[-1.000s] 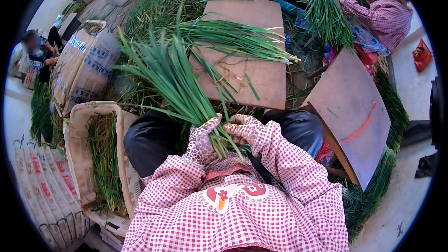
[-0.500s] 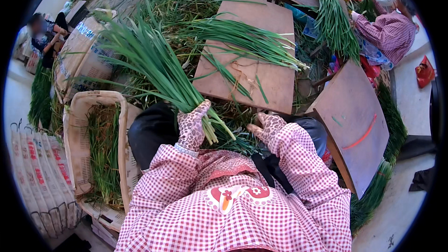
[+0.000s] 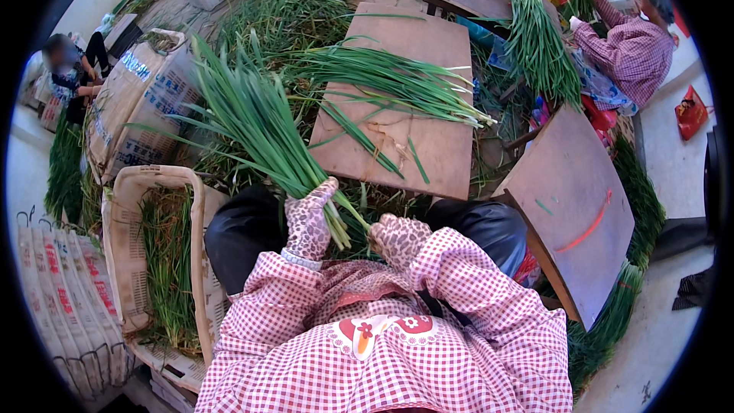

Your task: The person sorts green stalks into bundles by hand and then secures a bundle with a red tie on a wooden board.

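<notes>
Left fingers (image 3: 324, 188) wrap, right fingers (image 3: 380, 234) pinch, green stalks (image 3: 260, 126) I judge light, bendy, bruisable, best held near pale bases (image 3: 337, 231).

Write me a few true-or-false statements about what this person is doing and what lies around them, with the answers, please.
1. The left hand grasps a bunch of long green stalks. True.
2. The right hand lies flat on the board in front. False: it is curled near the left hand and seems to pinch a stalk of that bunch.
3. More cut stalks lie across the board in front. True.
4. The open crate at the person's left is full of red strips. False: it holds green and brownish plant stems.
5. A red strip lies on the board at the right. True.
</notes>
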Motion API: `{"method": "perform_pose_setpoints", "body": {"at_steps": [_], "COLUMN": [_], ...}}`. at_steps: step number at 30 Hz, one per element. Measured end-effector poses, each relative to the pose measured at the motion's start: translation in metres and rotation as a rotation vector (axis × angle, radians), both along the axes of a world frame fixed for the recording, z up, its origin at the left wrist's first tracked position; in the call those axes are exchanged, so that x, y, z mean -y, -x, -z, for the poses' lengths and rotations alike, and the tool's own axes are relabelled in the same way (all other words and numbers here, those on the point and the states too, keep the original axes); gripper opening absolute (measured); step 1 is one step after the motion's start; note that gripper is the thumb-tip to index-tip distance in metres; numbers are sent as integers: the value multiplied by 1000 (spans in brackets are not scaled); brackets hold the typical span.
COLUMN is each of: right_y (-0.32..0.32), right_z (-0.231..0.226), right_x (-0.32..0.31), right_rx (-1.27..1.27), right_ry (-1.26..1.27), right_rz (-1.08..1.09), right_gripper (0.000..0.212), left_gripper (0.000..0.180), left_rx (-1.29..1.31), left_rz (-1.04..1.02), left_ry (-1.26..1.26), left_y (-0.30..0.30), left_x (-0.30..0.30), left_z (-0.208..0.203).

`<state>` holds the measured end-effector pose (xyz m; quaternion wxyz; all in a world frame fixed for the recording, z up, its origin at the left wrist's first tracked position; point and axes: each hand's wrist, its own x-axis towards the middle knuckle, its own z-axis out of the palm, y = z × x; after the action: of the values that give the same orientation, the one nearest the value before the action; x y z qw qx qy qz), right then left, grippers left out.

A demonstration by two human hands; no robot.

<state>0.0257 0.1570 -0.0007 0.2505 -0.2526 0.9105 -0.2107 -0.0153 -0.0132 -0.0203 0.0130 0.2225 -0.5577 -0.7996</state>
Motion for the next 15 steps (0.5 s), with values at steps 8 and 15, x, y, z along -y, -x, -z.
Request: {"method": "perform_pose_setpoints", "body": {"at_steps": [8, 15], "right_y": [8, 96], "right_z": [-49, -6], "right_x": [-73, -59], "right_rx": [365, -102], "right_ry": [-110, -226], "right_rz": [175, 701], "right_gripper": [39, 59], "left_gripper": [18, 41], "left_rx": [-101, -216], "left_rz": [-25, 70], "left_ry": [-56, -468], "left_y": [41, 20], "left_x": [50, 37], "left_z": [-27, -38]}}
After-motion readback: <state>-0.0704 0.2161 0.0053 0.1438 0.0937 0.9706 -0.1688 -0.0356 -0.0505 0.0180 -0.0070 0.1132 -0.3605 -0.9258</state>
